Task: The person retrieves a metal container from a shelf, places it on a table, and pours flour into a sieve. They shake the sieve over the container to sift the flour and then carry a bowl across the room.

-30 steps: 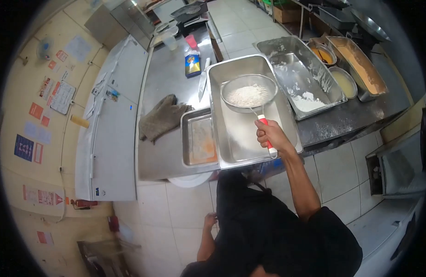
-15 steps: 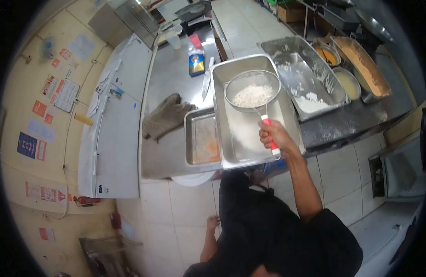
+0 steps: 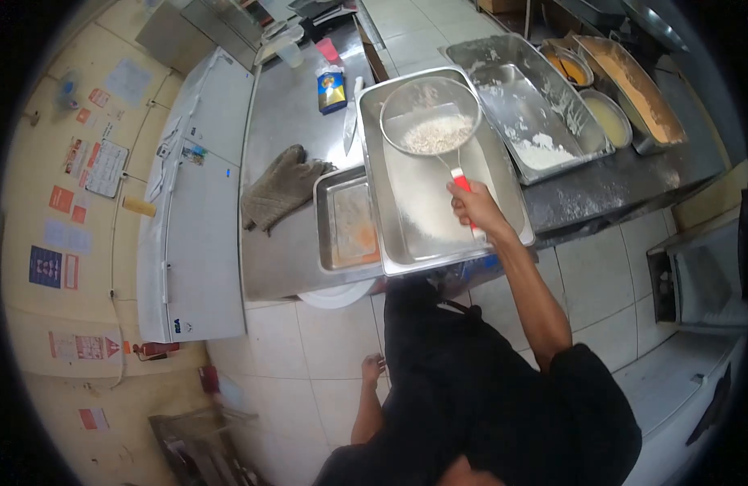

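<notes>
My right hand (image 3: 473, 207) is wrapped round the red and white handle (image 3: 461, 183) of a round wire-mesh sieve (image 3: 429, 104). Coarse pale flour (image 3: 438, 134) lies bunched in the lower part of the mesh. The sieve is above a deep steel pan (image 3: 515, 219), whose floor carries a layer of fine white flour (image 3: 422, 198). Low at my side, away from the table, hangs my left hand (image 3: 374, 368), its fingers loosely bent and holding nothing.
Left of the pan are a shallow tray (image 3: 325, 231), an oven mitt (image 3: 281, 188), a knife (image 3: 352, 121) and a blue packet (image 3: 331, 91). On the right stand a flour-smeared pan (image 3: 511, 93), bowls with yellow contents (image 3: 607, 121) and a long container of brownish powder (image 3: 633, 85).
The sieve has shifted slightly up and left in view, and the flour in it sits lower in the mesh. The whole scene has moved a little with my head. My left hand still hangs down.
</notes>
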The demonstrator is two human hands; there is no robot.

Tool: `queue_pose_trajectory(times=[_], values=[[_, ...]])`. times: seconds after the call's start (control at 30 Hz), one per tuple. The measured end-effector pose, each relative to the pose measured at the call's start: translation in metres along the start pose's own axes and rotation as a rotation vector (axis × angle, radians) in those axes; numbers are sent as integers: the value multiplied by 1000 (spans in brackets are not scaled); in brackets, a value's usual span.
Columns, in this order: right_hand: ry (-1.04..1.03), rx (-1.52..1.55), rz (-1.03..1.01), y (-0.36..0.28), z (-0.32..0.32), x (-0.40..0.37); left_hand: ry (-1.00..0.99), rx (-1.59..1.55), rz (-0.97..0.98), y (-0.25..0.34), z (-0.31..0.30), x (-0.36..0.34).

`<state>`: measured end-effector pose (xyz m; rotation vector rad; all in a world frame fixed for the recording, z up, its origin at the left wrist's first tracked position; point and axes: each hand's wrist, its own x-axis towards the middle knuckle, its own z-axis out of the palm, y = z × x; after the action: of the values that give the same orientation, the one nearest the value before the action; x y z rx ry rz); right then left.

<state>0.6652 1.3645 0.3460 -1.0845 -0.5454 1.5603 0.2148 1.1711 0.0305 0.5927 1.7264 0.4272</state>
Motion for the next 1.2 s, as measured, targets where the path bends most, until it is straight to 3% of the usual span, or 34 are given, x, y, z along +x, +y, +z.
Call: queue_pose_trajectory(times=[0.07, 0.1, 0.23, 0.33, 0.37, 0.47, 0.6, 0.67, 0.7, 0.8, 0.83, 0.93, 1.03, 1.13, 1.2], values=[[32, -63, -39, -17, 7, 5, -56, 76, 0, 9, 2, 17], [-28, 92, 15, -23, 9, -4, -62, 71, 15, 6, 0, 18], [71, -296, -105, 9, -18, 34, -73, -32, 28, 2, 3, 11], [-51, 113, 48, -25, 14, -3, -118, 136, -60, -1, 4, 13], [-73, 120, 53, -23, 18, -4, -91, 19, -25, -6, 4, 9], [67, -209, -83, -8, 4, 22, -50, 24, 3, -3, 9, -2], [-70, 39, 61, -26, 19, -3, -78, -39, 46, -8, 8, 10], [17, -228, -67, 1, -21, 39, -43, -113, 49, -17, 2, 9], [-20, -151, -42, -5, -22, 32, -75, 44, -32, -12, 1, 14], [-86, -74, 32, -17, 0, 7, -130, -16, -10, -9, -5, 16], [-92, -72, 37, -20, 3, 6, -34, -46, -2, -8, -1, 17], [37, -295, -53, -18, -6, 17, -37, 58, -17, -6, -1, 17], [-87, -52, 30, -29, 14, 0, -27, 16, -22, 4, 0, 9], [-6, -187, -78, -5, -22, 40, -68, -35, 38, -13, -5, 24], [-11, -143, -36, -21, -3, 12, -35, -4, 35, -1, 0, 23]])
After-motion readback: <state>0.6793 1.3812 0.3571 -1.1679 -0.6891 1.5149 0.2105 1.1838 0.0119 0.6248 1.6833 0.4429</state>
